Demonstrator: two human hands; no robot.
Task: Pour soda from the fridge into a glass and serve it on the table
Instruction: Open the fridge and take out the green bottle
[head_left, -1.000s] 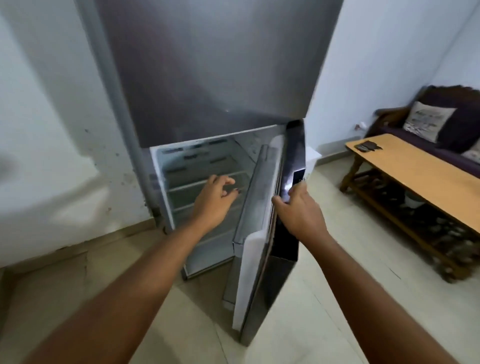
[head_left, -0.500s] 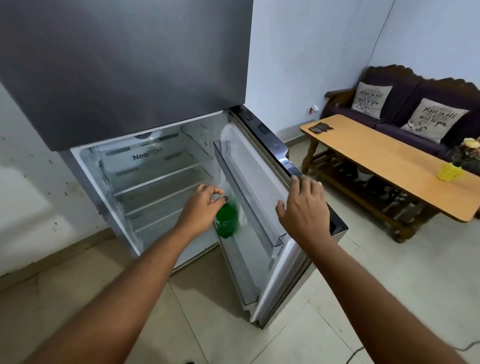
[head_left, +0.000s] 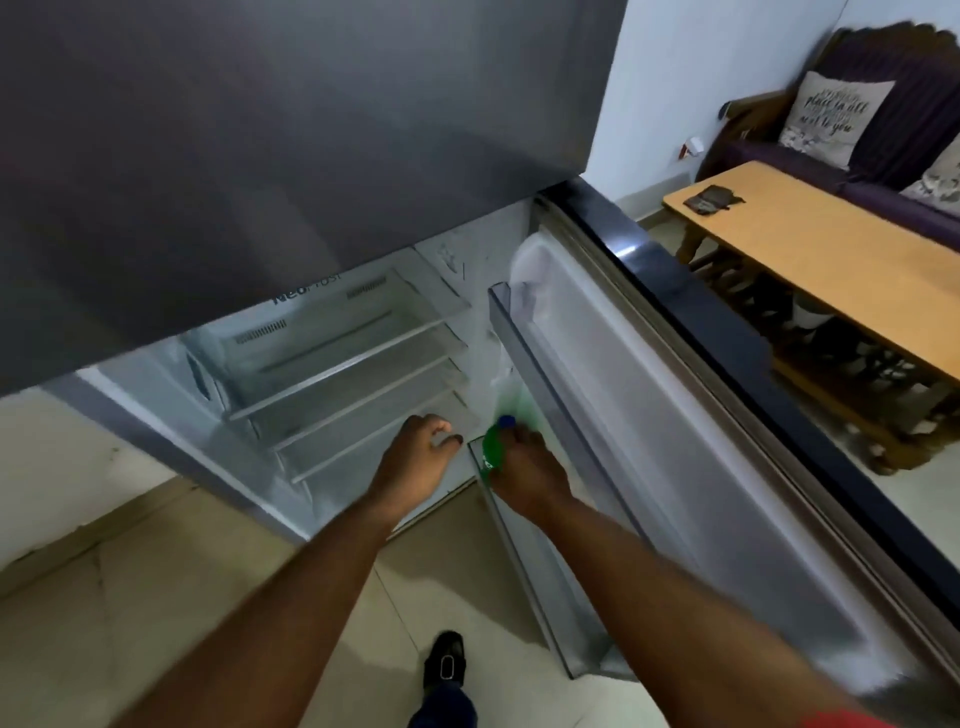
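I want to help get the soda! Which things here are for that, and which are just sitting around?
For the job:
green soda bottle, held by the right hand
fridge door, standing open
left hand, empty, by the shelves
wooden table, where the drink goes

Just sitting around:
sofa
cushion
dark thing on the table
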